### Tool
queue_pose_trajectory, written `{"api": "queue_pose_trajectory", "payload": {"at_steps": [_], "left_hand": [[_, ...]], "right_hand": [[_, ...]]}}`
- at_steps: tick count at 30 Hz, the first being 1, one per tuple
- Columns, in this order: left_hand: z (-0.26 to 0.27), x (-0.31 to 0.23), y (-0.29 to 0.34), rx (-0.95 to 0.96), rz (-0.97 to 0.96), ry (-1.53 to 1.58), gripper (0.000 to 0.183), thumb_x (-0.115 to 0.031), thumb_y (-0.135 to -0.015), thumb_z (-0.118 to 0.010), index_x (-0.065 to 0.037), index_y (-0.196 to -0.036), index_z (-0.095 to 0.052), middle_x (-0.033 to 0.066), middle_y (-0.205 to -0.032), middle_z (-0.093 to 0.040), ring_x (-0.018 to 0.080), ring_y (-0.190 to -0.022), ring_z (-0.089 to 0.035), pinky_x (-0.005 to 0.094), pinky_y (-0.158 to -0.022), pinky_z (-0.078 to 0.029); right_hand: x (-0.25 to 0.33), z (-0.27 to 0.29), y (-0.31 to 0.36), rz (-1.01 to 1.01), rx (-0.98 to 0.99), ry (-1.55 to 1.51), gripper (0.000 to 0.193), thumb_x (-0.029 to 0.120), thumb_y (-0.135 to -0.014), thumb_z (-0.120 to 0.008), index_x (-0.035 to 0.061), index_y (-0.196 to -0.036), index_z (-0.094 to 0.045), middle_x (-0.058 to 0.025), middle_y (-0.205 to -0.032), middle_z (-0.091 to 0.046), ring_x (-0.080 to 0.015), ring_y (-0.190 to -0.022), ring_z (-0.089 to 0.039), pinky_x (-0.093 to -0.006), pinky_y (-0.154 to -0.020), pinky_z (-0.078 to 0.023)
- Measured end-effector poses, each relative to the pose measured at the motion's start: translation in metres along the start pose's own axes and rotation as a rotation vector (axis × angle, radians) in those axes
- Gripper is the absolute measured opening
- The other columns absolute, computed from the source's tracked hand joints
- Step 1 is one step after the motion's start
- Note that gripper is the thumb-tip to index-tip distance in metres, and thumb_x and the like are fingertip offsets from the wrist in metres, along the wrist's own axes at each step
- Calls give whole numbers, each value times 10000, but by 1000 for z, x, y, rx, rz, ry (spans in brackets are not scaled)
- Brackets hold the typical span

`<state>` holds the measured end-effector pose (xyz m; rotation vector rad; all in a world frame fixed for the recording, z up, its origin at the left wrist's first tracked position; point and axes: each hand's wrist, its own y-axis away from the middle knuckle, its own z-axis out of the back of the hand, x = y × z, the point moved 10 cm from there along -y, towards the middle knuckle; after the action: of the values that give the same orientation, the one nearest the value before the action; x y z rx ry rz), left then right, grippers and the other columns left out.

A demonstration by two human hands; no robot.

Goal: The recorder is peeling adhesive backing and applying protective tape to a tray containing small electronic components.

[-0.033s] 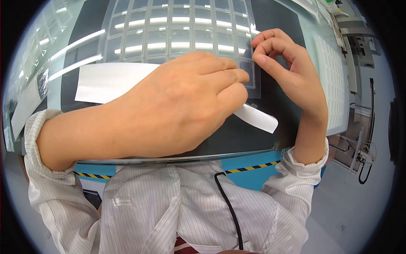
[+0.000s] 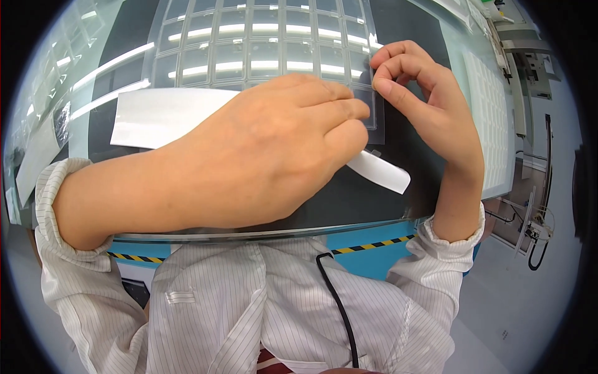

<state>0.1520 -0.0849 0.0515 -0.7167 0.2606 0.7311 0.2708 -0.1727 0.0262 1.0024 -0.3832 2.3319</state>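
My left hand (image 2: 280, 143) reaches across from the left, palm down, with its fingers curled together. A white paper-like strip (image 2: 163, 118) passes beneath it and looks gripped in those fingers; the grip itself is hidden. The strip's narrower right end (image 2: 381, 172) comes out below the knuckles. To the right, my right hand (image 2: 423, 93) is closed with thumb and bent fingertips drawn together at the right edge of a clear tray (image 2: 372, 59). Anything between these fingertips is too small to make out. The tray has rows of square compartments, and my left hand covers its near part.
A dark mat (image 2: 411, 40) lies under the tray on a glass-topped table. More clear trays (image 2: 59, 68) and a white sheet (image 2: 40, 149) are at the left. Another pale compartment tray (image 2: 489, 118) stands at the right. The table's front edge (image 2: 261, 237) runs close to my body.
My left hand has moved slightly right, and the strip's left part has risen a little in the picture. My right hand stays in place.
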Motion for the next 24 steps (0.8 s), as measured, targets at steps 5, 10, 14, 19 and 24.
{"api": "queue_pose_trajectory", "payload": {"at_steps": [5,10,14,19,24], "left_hand": [[-15,12,-3,43,-7,6,200,38,-806,-665,29,-969,-551,194,-1218,-650,377,-1139,-626,452,-938,-521],[-14,15,-4,31,16,1,180,45,-808,-663,15,-940,-545,191,-1232,-653,382,-1146,-624,448,-943,-523],[-15,15,-4,42,21,5,171,46,-813,-662,16,-936,-547,189,-1233,-656,385,-1142,-626,446,-943,-522],[-15,14,-4,47,22,2,158,52,-825,-654,13,-941,-553,192,-1239,-650,386,-1150,-622,445,-936,-519],[-20,18,-10,55,20,-56,190,46,-810,-639,17,-969,-540,181,-1280,-625,378,-1121,-617,441,-900,-518]], "right_hand": [[1,-1,1,-10,26,-9,111,95,-932,-648,-15,-915,-637,-66,-1141,-596,-129,-962,-536,-272,-889,-423],[-1,-1,0,-11,37,27,109,90,-927,-653,-17,-915,-632,-61,-1129,-592,-128,-939,-526,-268,-866,-421],[0,-1,-1,15,32,65,105,84,-924,-657,-18,-919,-631,-56,-1116,-591,-128,-928,-523,-263,-853,-419],[6,-2,0,38,12,97,92,70,-920,-655,-19,-924,-634,-58,-1106,-594,-131,-922,-532,-261,-836,-430],[9,-2,1,84,-9,119,73,48,-926,-642,-25,-927,-634,-69,-1094,-599,-139,-917,-550,-261,-833,-448]]}}
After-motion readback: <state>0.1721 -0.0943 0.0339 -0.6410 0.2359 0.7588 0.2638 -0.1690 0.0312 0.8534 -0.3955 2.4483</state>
